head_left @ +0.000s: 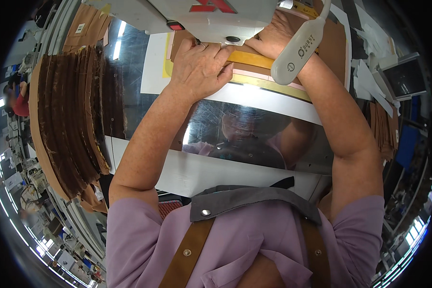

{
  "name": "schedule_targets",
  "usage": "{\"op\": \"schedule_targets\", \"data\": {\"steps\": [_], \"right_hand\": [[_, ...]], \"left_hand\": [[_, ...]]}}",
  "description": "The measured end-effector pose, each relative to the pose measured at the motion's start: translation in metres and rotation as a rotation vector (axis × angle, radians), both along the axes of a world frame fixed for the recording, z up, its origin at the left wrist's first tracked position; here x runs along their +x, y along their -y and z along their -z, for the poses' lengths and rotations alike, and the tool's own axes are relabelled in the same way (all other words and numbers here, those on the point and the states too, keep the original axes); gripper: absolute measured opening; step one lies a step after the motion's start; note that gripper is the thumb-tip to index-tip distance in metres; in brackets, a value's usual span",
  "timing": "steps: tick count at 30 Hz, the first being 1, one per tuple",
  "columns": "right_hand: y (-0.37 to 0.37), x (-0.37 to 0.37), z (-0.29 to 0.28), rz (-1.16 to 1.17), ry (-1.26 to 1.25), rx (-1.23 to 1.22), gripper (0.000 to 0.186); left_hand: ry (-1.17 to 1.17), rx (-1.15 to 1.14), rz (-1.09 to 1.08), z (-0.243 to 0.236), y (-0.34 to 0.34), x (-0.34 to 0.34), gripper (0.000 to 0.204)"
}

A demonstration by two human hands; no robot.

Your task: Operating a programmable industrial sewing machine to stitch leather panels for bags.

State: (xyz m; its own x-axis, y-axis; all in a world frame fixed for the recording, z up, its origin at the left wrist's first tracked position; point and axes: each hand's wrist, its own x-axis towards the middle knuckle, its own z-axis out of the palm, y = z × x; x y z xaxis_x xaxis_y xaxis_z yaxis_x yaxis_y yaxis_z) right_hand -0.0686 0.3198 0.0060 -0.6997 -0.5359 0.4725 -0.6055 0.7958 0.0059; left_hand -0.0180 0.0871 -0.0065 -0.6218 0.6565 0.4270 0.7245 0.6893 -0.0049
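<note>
Under the overhanging white-and-grey machine head (211, 21) lies a flat brown panel (333, 48), on layers edged in pink and pale yellow. A yellow strip (252, 59) runs across the panel. My left hand (197, 69) rests at the strip's left end, fingers bent down onto the work and thumb apart. Farther right, my right hand (275, 39) lies on the work, its thumb stretched toward the strip. The machine head and a grey wand-shaped lamp (295, 53) cover parts of it. Neither hand visibly holds anything.
A thick stack of brown panels with frayed edges (67, 120) stands at the left. The shiny metal worktop (244, 132) lies between my forearms. To the right are a small dark screen (405, 78), loose white sheets (369, 84) and more brown pieces (383, 127).
</note>
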Motion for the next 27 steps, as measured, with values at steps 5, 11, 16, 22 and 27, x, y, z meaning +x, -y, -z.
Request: {"op": "schedule_targets", "data": {"steps": [5, 11, 16, 22, 27], "right_hand": [[0.004, -0.002, -0.016, -0.108, -0.023, -0.049, 0.046], [0.011, -0.002, -0.034, -0.269, -0.044, -0.109, 0.04], [-0.008, -0.014, 0.006, 0.07, 0.587, 0.127, 0.055], [-0.006, -0.022, 0.012, 0.111, 0.565, 0.048, 0.053], [-0.006, -0.026, 0.014, 0.137, 0.582, 0.091, 0.058]], "left_hand": [[-0.038, 0.018, -0.012, 0.001, -0.001, 0.003, 0.034], [-0.014, 0.07, -0.034, 0.004, -0.004, 0.013, 0.037], [0.211, 0.017, -0.105, -0.001, -0.019, 0.023, 0.05], [0.206, -0.007, -0.127, -0.004, -0.013, 0.021, 0.054], [0.191, -0.03, -0.144, -0.003, -0.018, 0.024, 0.053]]}}
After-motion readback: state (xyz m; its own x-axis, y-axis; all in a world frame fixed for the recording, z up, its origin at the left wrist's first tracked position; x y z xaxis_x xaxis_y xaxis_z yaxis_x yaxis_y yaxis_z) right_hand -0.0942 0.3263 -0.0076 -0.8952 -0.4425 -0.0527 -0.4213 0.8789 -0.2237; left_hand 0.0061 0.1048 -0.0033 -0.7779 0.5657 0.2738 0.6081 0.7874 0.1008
